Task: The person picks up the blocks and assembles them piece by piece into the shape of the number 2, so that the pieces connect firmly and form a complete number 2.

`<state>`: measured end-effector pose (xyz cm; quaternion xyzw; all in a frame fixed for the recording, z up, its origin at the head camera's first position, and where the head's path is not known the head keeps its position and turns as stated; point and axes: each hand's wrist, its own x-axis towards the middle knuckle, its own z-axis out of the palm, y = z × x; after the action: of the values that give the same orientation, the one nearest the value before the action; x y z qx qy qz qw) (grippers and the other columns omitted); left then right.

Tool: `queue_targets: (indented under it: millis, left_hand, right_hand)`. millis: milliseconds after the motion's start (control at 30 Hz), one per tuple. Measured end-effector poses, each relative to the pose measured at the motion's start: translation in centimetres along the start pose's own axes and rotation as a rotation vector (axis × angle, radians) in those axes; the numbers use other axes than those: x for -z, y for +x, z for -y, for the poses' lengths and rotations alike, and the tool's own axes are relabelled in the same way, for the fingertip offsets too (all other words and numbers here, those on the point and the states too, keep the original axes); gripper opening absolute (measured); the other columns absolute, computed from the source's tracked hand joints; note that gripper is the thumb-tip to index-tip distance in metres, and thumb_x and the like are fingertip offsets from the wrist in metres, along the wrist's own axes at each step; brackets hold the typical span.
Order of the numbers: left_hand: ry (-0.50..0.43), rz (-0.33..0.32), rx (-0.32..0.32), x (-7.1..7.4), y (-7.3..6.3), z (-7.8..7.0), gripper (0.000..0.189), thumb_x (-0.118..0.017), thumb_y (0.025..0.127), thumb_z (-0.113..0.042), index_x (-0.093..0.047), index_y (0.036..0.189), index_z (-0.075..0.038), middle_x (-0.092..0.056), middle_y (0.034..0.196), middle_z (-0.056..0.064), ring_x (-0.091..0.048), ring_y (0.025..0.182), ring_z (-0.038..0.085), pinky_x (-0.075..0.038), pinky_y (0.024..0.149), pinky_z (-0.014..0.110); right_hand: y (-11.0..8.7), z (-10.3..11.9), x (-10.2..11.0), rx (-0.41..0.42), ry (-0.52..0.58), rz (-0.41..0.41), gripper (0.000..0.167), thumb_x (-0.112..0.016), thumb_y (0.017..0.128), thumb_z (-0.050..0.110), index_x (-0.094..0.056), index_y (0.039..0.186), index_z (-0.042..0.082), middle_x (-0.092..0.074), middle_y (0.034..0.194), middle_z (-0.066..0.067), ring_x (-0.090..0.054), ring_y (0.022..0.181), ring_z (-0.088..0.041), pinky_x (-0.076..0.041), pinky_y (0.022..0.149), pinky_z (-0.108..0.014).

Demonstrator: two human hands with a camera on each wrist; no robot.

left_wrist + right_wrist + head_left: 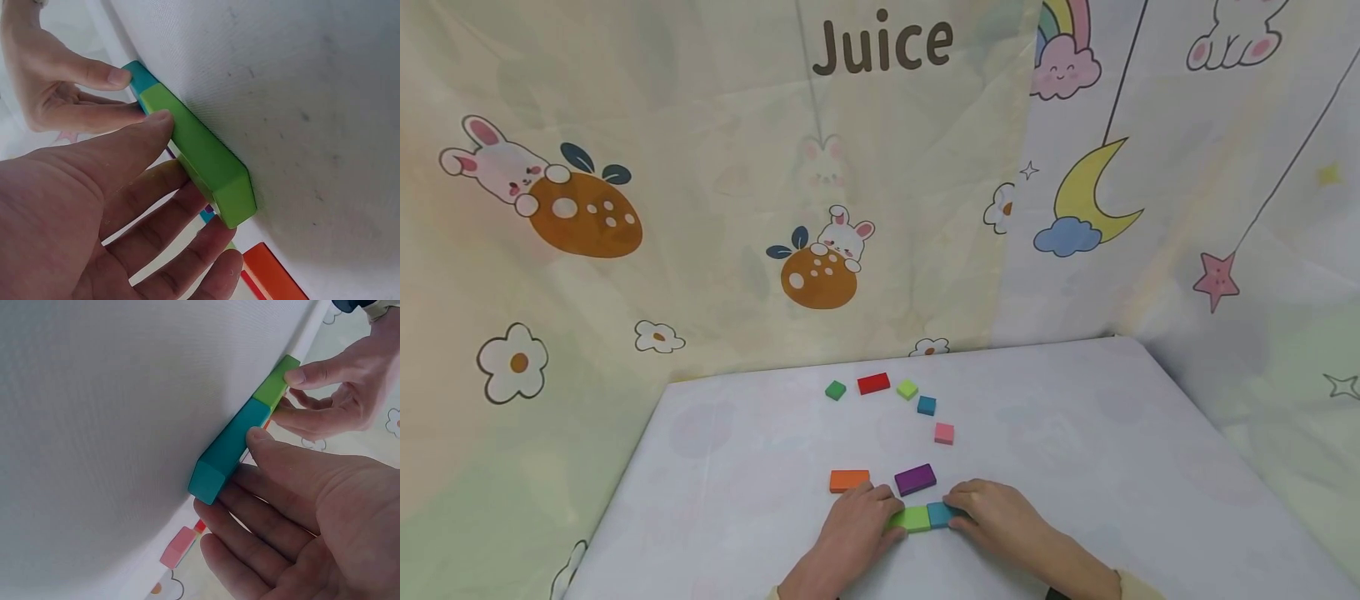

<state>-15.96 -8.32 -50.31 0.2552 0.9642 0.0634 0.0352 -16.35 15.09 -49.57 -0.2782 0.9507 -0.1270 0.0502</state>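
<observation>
A long light green block (914, 519) and a long blue block (939, 515) lie end to end on the white table, their short ends meeting. My left hand (859, 527) pinches the green block, thumb on the near side and fingers along the far side. From the other end, my right hand (1000, 518) holds the blue block between thumb and fingers. In the left wrist view the green block's (194, 147) outer end shows past the thumb. The blue block's (228, 450) outer end shows likewise in the right wrist view.
Just beyond the hands lie an orange block (848, 481) and a purple block (915, 479). Farther back are a pink block (943, 433), a small blue block (927, 406), a small light green block (907, 389), a red block (873, 383) and a dark green block (835, 390).
</observation>
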Motion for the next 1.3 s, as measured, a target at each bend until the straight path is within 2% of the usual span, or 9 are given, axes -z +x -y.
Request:
queue_targets:
  millis: [267,633,1300]
  left_hand:
    - [-0.005,0.011,0.014,0.10,0.14,0.03,0.031,-0.076,0.086,-0.043,-0.077,0.110,-0.024,-0.064,0.090,-0.013,-0.043,0.076,0.006,-0.044,0.070,0.021]
    - [-0.001,-0.014,0.001,0.20,0.04,0.02,0.031,-0.077,0.086,-0.042,-0.077,0.110,-0.023,-0.065,0.091,-0.013,-0.043,0.076,0.006,-0.045,0.070,0.021]
    - [-0.018,0.013,0.027,0.18,-0.10,-0.23,0.032,-0.076,0.086,-0.042,-0.076,0.112,-0.023,-0.064,0.093,-0.013,-0.042,0.078,0.006,-0.045,0.071,0.021]
  right_hand:
    - [0.08,-0.04,-0.04,0.005,0.006,-0.009,0.031,-0.076,0.088,0.030,-0.077,0.114,0.013,-0.076,0.107,0.002,-0.071,0.103,-0.018,-0.060,0.087,-0.035]
    - [0.19,-0.28,-0.19,0.028,0.001,-0.029,0.030,-0.075,0.089,0.030,-0.077,0.113,0.012,-0.076,0.107,0.002,-0.071,0.104,-0.018,-0.060,0.088,-0.034]
    - [0.05,-0.16,-0.17,0.009,0.002,-0.010,0.032,-0.076,0.088,0.032,-0.076,0.114,0.012,-0.076,0.108,0.002,-0.071,0.104,-0.018,-0.060,0.088,-0.034]
